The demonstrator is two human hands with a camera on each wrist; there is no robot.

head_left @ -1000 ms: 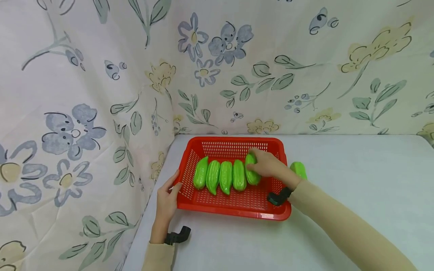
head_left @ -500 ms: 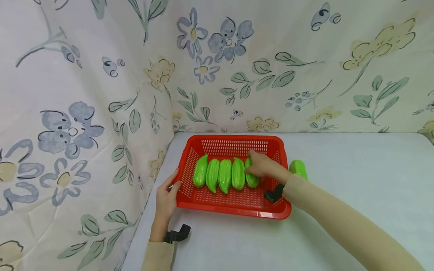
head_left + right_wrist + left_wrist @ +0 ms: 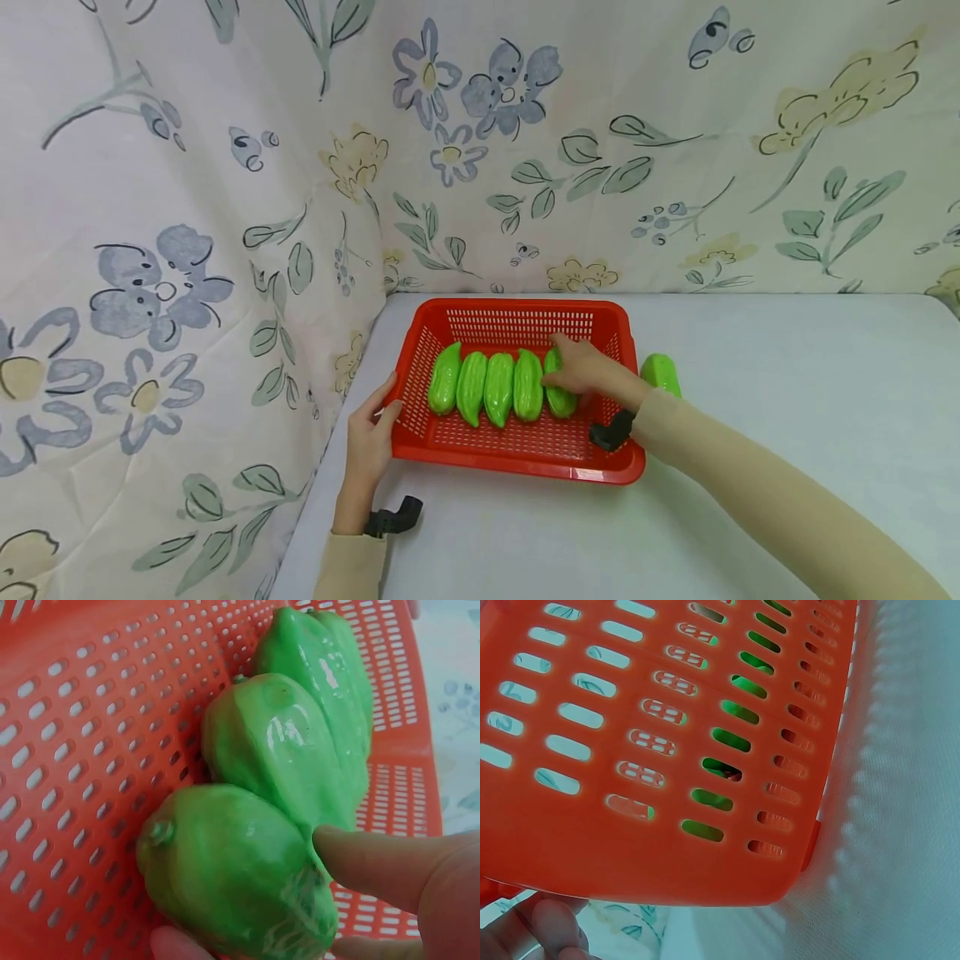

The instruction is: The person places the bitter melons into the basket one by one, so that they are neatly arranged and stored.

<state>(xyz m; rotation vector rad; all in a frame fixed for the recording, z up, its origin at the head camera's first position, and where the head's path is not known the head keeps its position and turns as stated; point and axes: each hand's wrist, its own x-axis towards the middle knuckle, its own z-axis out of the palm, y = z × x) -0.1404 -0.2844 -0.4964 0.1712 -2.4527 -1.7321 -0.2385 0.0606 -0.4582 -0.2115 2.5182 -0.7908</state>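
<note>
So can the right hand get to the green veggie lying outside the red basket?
Probably yes. That green vegetable lies on the white table just past the red basket, close behind the right hand. Nothing covers it, but that hand grips a vegetable in the basket and would likely need to let go first.

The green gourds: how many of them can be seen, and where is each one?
6. Five lie side by side in the red basket: at, and under the right hand. One lies on the table outside, partly hidden.
</note>
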